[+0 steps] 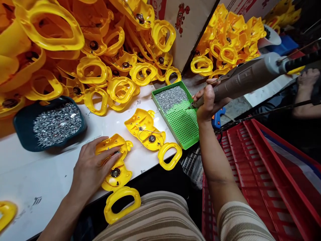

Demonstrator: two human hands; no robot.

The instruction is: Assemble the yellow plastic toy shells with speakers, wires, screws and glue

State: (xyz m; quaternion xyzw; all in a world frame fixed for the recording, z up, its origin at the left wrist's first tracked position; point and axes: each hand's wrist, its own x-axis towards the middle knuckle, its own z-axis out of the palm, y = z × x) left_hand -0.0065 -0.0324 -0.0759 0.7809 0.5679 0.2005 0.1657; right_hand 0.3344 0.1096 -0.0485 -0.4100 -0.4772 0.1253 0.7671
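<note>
My right hand [208, 100] is closed around a brown and grey electric screwdriver [240, 80]. Its tip points down at the green perforated tray [185, 134], beside the small silver screws [172, 97] heaped at the far end. At the table's edge, my left hand [94, 167] holds a yellow plastic shell [116, 180], with thumb and fingers bent over its inner side. A round speaker and small wired parts sit inside that shell, and its ring-shaped handle overhangs the edge. Between this shell and the tray lies a similar yellow shell [145, 129], inner side up, with thin wires and a speaker.
Many yellow shells [120, 87] are piled along the back, with another heap [228, 43] beyond a cardboard panel [185, 30]. A dark bin [25, 130] of screws stands at left. Red plastic crates [250, 167] are at my right. Another person's hand [308, 78] shows at far right.
</note>
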